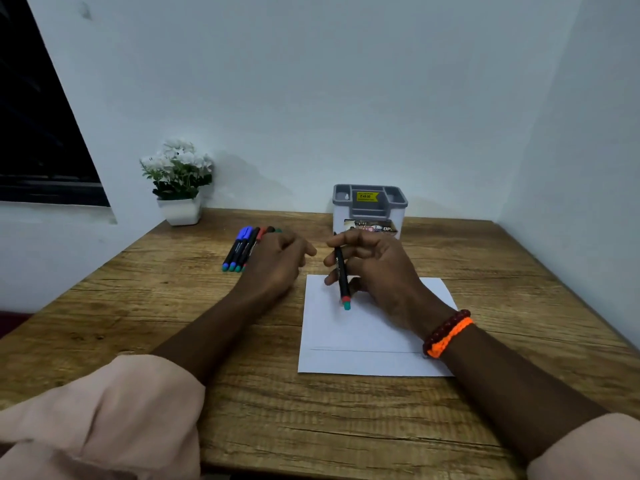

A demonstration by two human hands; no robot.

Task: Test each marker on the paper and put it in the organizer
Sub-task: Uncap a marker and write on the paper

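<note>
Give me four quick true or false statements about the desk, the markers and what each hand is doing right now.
1. The right hand holds a marker over the paper. True.
2. The organizer stands left of the flower pot. False: it stands to the right of it.
3. The paper is covered in scribbles. False: it looks blank.
4. The other markers lie by the left hand. True.

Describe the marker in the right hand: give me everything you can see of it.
The marker is a slim black barrel with small pale print, ending in a red band and teal end pointing down toward the paper. Its upper end looks thin and dark, seemingly uncapped. It is tilted steeply, gripped mid-barrel by the right hand, just above the sheet; contact with it is unclear.
</note>
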